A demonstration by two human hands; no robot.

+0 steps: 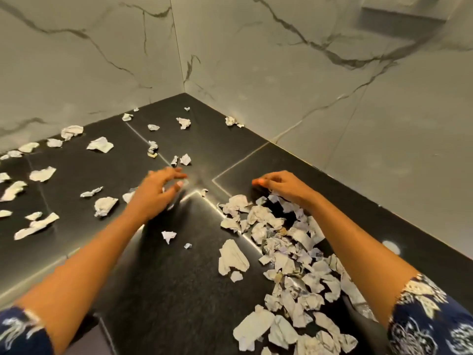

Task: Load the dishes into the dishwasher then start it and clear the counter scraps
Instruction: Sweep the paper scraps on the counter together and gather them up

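Observation:
Crumpled white paper scraps lie all over a black stone counter [179,278]. A dense pile of scraps [286,257] runs from the middle toward the lower right. My right hand [279,187] rests at the far end of that pile, fingers bent downward against the counter, and I cannot see anything held in it. My left hand [161,188] hovers low over the counter with fingers spread and relaxed, near two small scraps [184,159]. Loose scraps [38,175] are scattered across the left side. No dishes or dishwasher are in view.
Marble-look wall tiles [256,60] meet in a corner behind the counter. Several scraps [183,123] lie near that corner. The counter's front edge [38,276] runs along the lower left. A round light reflection [390,247] shows on the counter at right.

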